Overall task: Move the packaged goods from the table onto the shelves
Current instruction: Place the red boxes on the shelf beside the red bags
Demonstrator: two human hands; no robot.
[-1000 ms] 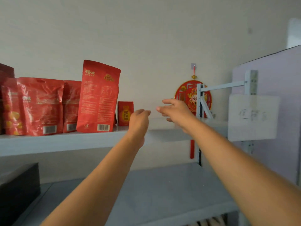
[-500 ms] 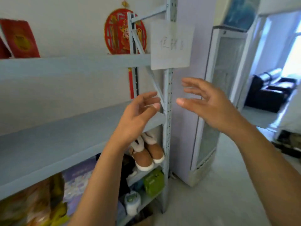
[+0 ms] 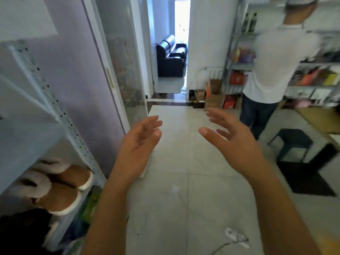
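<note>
A pale tiled floor [image 3: 184,208] fills the middle of the view and runs back to an open doorway [image 3: 171,43]. A lilac panel [image 3: 79,89] rises on the left, with a glass-fronted door [image 3: 125,70] just beside it. The grey metal shelf unit [image 3: 73,133] stands at the near left edge, its perforated upright slanting across the view.

On the right, a person in a white shirt [image 3: 272,67] and dark trousers stands with their back to the camera, facing the far shelves [image 3: 239,64]. Packaged goods show there as blurred shapes: red packs [image 3: 237,78] on the shelves left of that person and mixed coloured packs [image 3: 312,79] to their right. A tan flat surface [image 3: 320,118] lies at the right edge, too blurred to tell what it carries.

Both bare forearms reach forward from the bottom of the view. The left hand [image 3: 139,144] and the right hand [image 3: 233,142] hover above the floor, palms turned towards each other and well apart. The fingers of both are spread and relaxed, and neither holds anything.

A black sofa [image 3: 170,59] sits beyond the doorway. A dark stool [image 3: 292,142] stands near a black mat [image 3: 305,177] on the right. Two brown slippers [image 3: 60,188] with white fleece trim lie side by side on a low level of the shelf unit. Cardboard boxes [image 3: 213,92] are stacked against the far wall. A small white scrap [image 3: 174,188] lies on the tiles.
</note>
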